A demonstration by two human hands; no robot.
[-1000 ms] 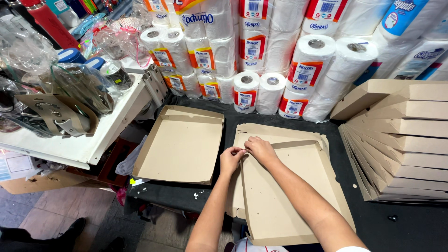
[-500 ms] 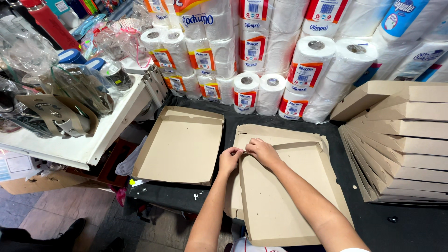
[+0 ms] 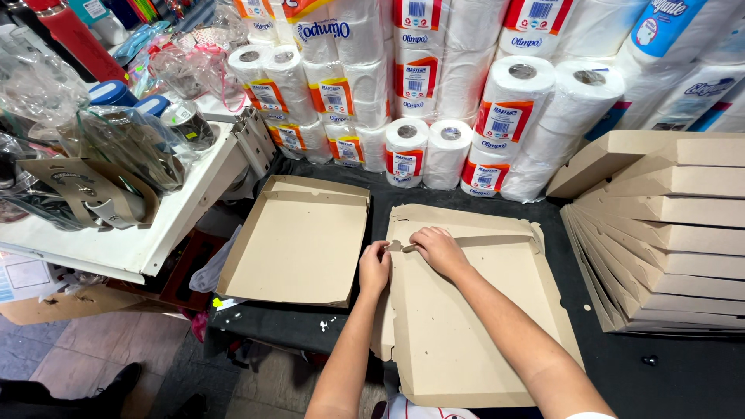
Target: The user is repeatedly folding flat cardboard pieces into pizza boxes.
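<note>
Both hands (image 3: 411,260) pinch flat brown cardboard box (image 3: 466,326) corner.

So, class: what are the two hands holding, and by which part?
Both the left hand and right hand pinch the flat cardboard box blank at its upper-left corner flap.

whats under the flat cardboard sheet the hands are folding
The flat cardboard sheet lies on a black table, which shows around its edges. The left hand and right hand pinch its upper left corner. Whatever lies directly beneath the sheet is covered.
</note>
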